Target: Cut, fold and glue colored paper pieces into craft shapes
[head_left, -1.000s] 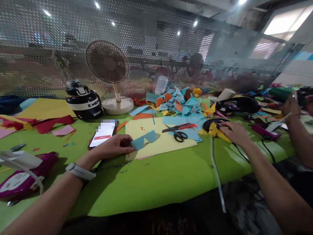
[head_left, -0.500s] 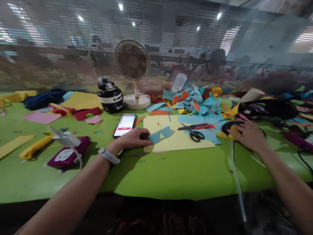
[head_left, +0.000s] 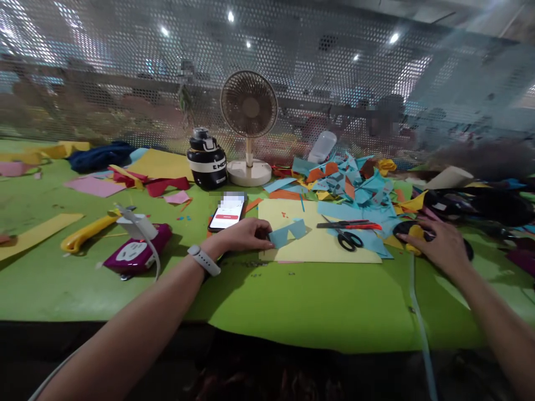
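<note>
My left hand pinches a cut strip of light blue paper at its left end, with a notch in the strip's lower edge. The strip is over a pale yellow sheet. To the right, my right hand is closed around a yellow tool, apparently a glue gun, mostly hidden by the fingers. A long translucent stick runs from it past the table's front edge. Beneath that hand lies a dark object, only partly visible. Scissors with black handles and a red-and-black slim tool rest between the hands.
A lit phone lies behind my left wrist. Further back stand a black bottle and a small fan. Blue paper scraps heap behind the sheet. At left are a purple power strip and a yellow-handled tool.
The camera has turned slightly left, so everything appears further right. Both hands keep their holds, with little movement relative to the table.
</note>
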A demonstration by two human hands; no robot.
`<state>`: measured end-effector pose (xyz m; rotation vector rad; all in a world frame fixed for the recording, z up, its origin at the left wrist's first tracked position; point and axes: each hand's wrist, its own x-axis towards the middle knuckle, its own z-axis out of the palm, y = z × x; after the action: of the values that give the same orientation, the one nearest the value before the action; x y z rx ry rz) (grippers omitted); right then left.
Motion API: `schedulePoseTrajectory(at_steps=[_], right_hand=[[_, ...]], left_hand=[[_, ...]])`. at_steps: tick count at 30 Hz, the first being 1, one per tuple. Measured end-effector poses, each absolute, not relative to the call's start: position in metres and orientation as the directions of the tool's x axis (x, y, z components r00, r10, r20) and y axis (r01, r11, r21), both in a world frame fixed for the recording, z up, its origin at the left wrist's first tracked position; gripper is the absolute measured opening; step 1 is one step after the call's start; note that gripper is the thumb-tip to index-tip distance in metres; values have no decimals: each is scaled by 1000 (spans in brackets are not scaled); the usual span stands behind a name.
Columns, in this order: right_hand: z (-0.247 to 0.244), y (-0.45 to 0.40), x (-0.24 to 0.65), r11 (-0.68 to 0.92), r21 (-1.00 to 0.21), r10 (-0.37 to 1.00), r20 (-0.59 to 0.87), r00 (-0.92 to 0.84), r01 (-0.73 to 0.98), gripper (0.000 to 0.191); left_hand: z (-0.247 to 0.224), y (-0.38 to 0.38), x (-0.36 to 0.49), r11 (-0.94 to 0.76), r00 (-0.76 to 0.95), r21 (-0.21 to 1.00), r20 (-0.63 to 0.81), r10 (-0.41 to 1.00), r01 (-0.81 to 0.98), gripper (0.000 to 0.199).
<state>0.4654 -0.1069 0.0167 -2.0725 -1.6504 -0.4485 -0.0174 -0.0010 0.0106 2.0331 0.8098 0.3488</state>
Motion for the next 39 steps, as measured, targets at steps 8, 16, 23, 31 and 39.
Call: schedulePoseTrajectory(at_steps=[8, 16, 23, 31, 39], right_hand=[[49, -50, 345, 172, -31, 858, 496, -134, 985, 60], [22, -11, 218, 325, -26, 946, 22, -325, 945, 74], [18, -20, 202, 331, 59, 943, 17, -333, 942, 72], [8, -20, 199, 342, 90, 937, 44, -346, 936, 76], [16, -16, 205, 361, -175, 930, 144, -339, 916, 60]], left_hand=[[10, 0, -15, -391, 758, 827, -64, 649, 404, 29], [8, -2, -14, -420, 765, 827, -18, 643, 373, 19], [3, 0, -13, -404, 779, 854, -4, 627, 329, 18], [2, 0, -13, -387, 779, 865, -9, 627, 321, 18], [5, 0, -13, -349, 759, 873, -35, 650, 340, 23]])
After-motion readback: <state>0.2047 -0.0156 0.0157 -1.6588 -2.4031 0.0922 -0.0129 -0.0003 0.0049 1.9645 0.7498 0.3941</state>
